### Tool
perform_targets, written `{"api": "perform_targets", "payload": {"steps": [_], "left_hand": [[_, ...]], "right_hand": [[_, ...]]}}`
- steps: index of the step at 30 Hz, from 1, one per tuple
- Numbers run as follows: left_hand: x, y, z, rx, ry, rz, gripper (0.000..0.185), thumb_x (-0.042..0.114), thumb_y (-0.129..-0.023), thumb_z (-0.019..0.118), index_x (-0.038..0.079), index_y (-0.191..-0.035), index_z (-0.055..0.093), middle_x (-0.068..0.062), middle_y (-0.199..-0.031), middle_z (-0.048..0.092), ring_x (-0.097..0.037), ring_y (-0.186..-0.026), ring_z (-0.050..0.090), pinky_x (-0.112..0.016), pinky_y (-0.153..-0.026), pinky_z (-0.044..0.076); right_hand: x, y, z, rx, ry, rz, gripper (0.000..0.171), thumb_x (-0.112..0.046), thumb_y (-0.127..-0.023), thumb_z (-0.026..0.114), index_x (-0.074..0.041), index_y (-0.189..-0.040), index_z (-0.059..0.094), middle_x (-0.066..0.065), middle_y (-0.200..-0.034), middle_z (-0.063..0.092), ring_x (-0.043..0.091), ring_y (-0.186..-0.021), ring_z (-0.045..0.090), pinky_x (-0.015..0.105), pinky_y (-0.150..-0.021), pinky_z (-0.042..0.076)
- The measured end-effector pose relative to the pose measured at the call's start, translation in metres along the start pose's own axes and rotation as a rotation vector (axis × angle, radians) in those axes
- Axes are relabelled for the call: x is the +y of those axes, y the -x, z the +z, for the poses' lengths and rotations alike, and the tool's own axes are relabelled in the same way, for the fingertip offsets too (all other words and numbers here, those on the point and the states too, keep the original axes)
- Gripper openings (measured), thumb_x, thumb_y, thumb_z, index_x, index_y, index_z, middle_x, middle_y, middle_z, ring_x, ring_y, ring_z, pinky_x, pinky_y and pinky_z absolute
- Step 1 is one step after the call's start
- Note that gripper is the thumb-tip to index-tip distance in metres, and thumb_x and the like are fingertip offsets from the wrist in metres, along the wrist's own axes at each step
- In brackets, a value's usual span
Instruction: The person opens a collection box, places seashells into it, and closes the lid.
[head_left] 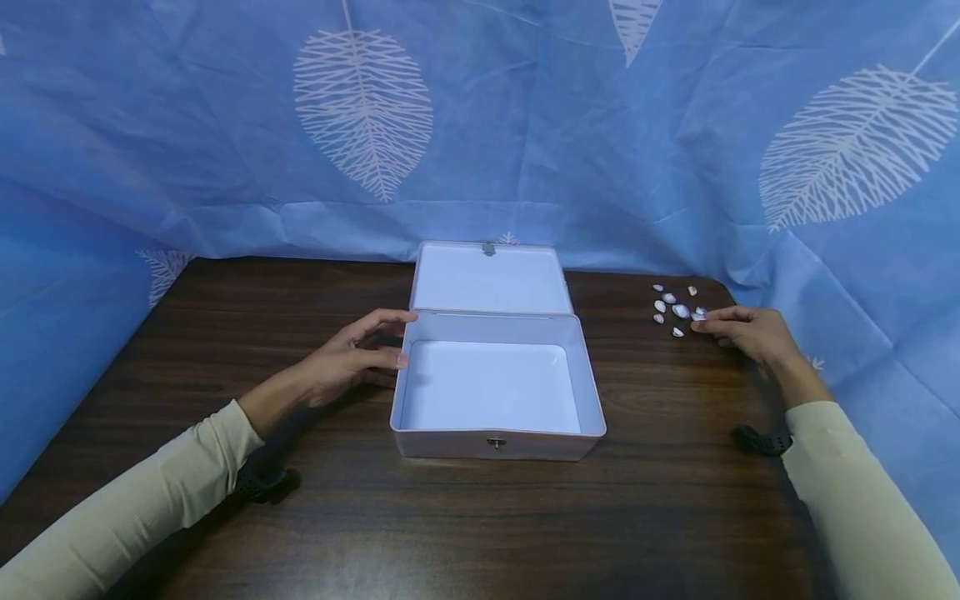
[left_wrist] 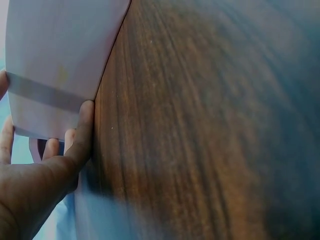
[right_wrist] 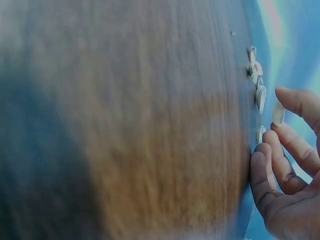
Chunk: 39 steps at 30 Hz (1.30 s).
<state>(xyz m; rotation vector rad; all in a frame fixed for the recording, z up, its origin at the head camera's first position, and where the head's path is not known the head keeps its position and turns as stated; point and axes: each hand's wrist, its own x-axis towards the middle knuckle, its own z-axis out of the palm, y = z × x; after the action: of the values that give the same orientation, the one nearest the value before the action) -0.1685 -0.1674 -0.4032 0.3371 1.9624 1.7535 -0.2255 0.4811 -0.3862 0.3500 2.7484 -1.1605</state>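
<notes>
A pale metal box (head_left: 498, 446) sits on the table with its lid (head_left: 491, 279) tipped back and its white inside showing. My left hand (head_left: 348, 358) rests against the box's left side, thumb and fingertips touching the wall near the rim. In the left wrist view the fingers (left_wrist: 86, 117) lie spread along that outer wall. At the table's right, my right hand (head_left: 757, 335) pinches a small white seashell (right_wrist: 278, 114) between thumb and finger. Several other small shells (head_left: 680, 311) lie scattered just left of the fingertips.
The dark wooden table (head_left: 480, 525) ends at the back against a blue cloth (head_left: 517, 125) with white leaf prints. The same cloth hangs close beside the right hand. Black bands show at both wrists, by the pale sleeves (head_left: 150, 483).
</notes>
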Motion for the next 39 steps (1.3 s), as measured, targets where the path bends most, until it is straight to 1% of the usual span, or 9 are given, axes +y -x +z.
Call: {"api": "perform_targets", "payload": {"steps": [5,11,13,16,20,28,35,37,39], "left_hand": [[0.0,0.0,0.002,0.012,0.001,-0.002,0.073,0.017,-0.105,0.079,0.022,-0.171,0.046,-0.018,-0.173,0.035,-0.042,-0.154,0.045,-0.05,-0.111,0.06],[0.0,0.001,0.002,0.018,0.004,-0.006,0.074,0.018,-0.106,0.079,0.023,-0.172,0.046,-0.018,-0.173,0.035,-0.041,-0.155,0.043,-0.049,-0.11,0.06],[0.0,0.001,0.002,0.018,0.006,-0.01,0.074,0.018,-0.106,0.079,0.022,-0.172,0.046,-0.018,-0.173,0.035,-0.041,-0.155,0.043,-0.049,-0.111,0.06],[0.001,0.001,0.002,0.016,0.004,-0.014,0.075,0.018,-0.105,0.08,0.022,-0.172,0.045,-0.018,-0.174,0.035,-0.041,-0.157,0.042,-0.05,-0.112,0.059],[0.002,0.001,0.001,0.013,-0.003,-0.018,0.075,0.02,-0.105,0.08,0.023,-0.172,0.045,-0.017,-0.175,0.034,-0.042,-0.159,0.04,-0.051,-0.114,0.058],[0.001,0.002,0.002,0.006,0.003,-0.011,0.075,0.019,-0.106,0.079,0.023,-0.172,0.044,-0.017,-0.176,0.033,-0.042,-0.159,0.04,-0.052,-0.114,0.058],[0.001,0.001,0.001,0.002,0.011,-0.013,0.075,0.018,-0.106,0.079,0.023,-0.172,0.044,-0.018,-0.175,0.033,-0.042,-0.157,0.042,-0.05,-0.113,0.058],[0.001,0.001,0.001,0.003,0.011,-0.016,0.075,0.018,-0.106,0.079,0.023,-0.172,0.044,-0.018,-0.175,0.033,-0.043,-0.156,0.042,-0.05,-0.112,0.058],[0.002,0.001,0.001,0.002,0.011,-0.019,0.075,0.018,-0.106,0.079,0.023,-0.172,0.044,-0.018,-0.175,0.033,-0.043,-0.156,0.043,-0.049,-0.112,0.058]], "right_hand": [[-0.004,0.005,0.003,0.002,0.022,-0.001,0.049,-0.06,-0.1,0.082,-0.019,-0.127,0.081,-0.039,-0.091,0.06,-0.011,-0.083,0.068,0.019,-0.082,0.059],[-0.011,0.008,0.008,0.015,0.036,-0.01,0.066,-0.062,-0.1,0.081,-0.011,-0.141,0.075,-0.038,-0.091,0.058,-0.014,-0.083,0.067,0.051,-0.109,0.056],[-0.012,0.009,0.01,0.019,0.035,-0.024,0.073,-0.061,-0.101,0.081,-0.005,-0.147,0.071,-0.039,-0.091,0.058,-0.014,-0.083,0.067,0.047,-0.107,0.056],[-0.013,0.011,0.014,0.026,0.025,-0.056,0.076,-0.058,-0.101,0.082,0.0,-0.149,0.069,-0.042,-0.093,0.057,-0.013,-0.085,0.068,0.028,-0.095,0.056],[-0.016,0.013,0.018,0.037,0.001,-0.081,0.069,-0.056,-0.1,0.084,-0.003,-0.143,0.073,-0.042,-0.098,0.058,-0.01,-0.087,0.07,0.014,-0.082,0.052],[-0.029,0.021,0.026,0.022,-0.02,-0.117,0.07,-0.054,-0.103,0.081,-0.002,-0.148,0.07,-0.038,-0.108,0.06,-0.013,-0.092,0.07,0.013,-0.086,0.055],[-0.049,0.029,0.035,0.008,0.019,-0.166,0.067,-0.055,-0.105,0.078,-0.007,-0.15,0.07,-0.02,-0.13,0.063,-0.016,-0.098,0.065,0.017,-0.089,0.055],[-0.055,0.033,0.039,0.009,0.028,-0.177,0.067,-0.057,-0.104,0.078,-0.008,-0.149,0.071,-0.009,-0.141,0.064,-0.004,-0.109,0.065,0.021,-0.09,0.053],[-0.062,0.037,0.042,-0.002,0.025,-0.195,0.067,-0.056,-0.105,0.078,-0.007,-0.15,0.071,0.006,-0.156,0.061,0.016,-0.133,0.064,0.025,-0.093,0.05]]}}
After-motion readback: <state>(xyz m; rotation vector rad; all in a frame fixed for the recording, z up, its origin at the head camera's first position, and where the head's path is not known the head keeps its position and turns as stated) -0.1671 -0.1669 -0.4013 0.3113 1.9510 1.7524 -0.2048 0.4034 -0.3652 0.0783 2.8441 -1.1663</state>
